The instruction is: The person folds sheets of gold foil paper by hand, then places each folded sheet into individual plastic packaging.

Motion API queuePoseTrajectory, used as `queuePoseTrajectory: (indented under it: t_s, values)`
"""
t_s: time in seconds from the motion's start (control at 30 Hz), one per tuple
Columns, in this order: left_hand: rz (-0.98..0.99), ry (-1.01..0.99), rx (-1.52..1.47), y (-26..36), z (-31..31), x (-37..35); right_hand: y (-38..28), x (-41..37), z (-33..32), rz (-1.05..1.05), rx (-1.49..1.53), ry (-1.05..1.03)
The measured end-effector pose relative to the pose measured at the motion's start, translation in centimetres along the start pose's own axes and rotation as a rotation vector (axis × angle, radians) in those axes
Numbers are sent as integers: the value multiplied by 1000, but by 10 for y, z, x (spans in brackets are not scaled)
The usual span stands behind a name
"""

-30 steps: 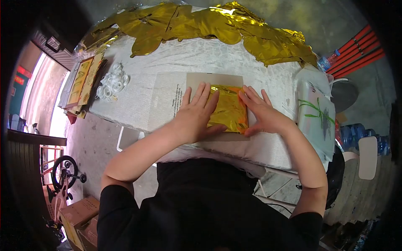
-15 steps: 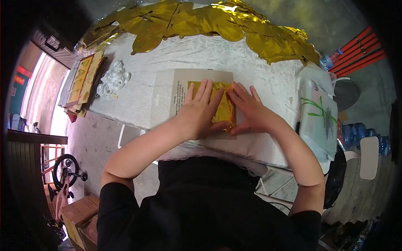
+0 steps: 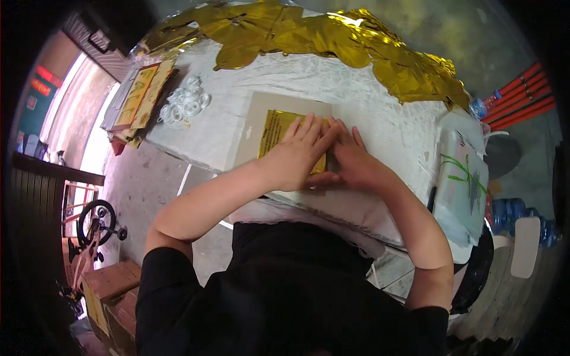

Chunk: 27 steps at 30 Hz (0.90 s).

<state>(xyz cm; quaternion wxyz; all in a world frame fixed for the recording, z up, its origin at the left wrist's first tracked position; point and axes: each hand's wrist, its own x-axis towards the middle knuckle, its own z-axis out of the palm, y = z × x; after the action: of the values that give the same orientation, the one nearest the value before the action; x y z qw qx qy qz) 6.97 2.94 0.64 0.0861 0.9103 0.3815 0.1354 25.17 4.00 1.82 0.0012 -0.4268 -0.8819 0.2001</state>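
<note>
A gold foil piece (image 3: 273, 132) with small dark print lies on a flat grey-beige card (image 3: 256, 113) at the middle of the white-covered table (image 3: 225, 89). My left hand (image 3: 301, 154) rests flat on the foil's right part, fingers stretched out and pointing away from me. Beside it, my right hand (image 3: 351, 155) lies over the foil's right edge with fingers spread, its fingertips meeting those of my left hand. Both palms hide part of the foil and the card.
Large gold foil sheets (image 3: 297, 32) run along the far edge. White rings (image 3: 189, 102) and stacked paper packets (image 3: 142, 98) lie at the left. A plastic-wrapped pack with green ribbon (image 3: 460, 178) is at the right, near a bottle (image 3: 485, 105) and red poles (image 3: 522, 98).
The view has turned and shifted slightly. My left hand has slid right across the foil toward my right hand, uncovering more of its printed left side; the hands now meet.
</note>
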Motion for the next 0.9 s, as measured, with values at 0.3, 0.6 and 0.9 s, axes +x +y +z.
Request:
queuePoseTrajectory:
  t_s: [0.3,0.6,0.9]
  values:
    - [200,28,-85,-20,-30,-15,49,9,-5,-25,427,166]
    - [-53,31,-10,0,-17,-35,23,-13,12,-52,-56,387]
    - [179,-132,-134,-17,-52,-24,-8,-63,1,6,-220,351]
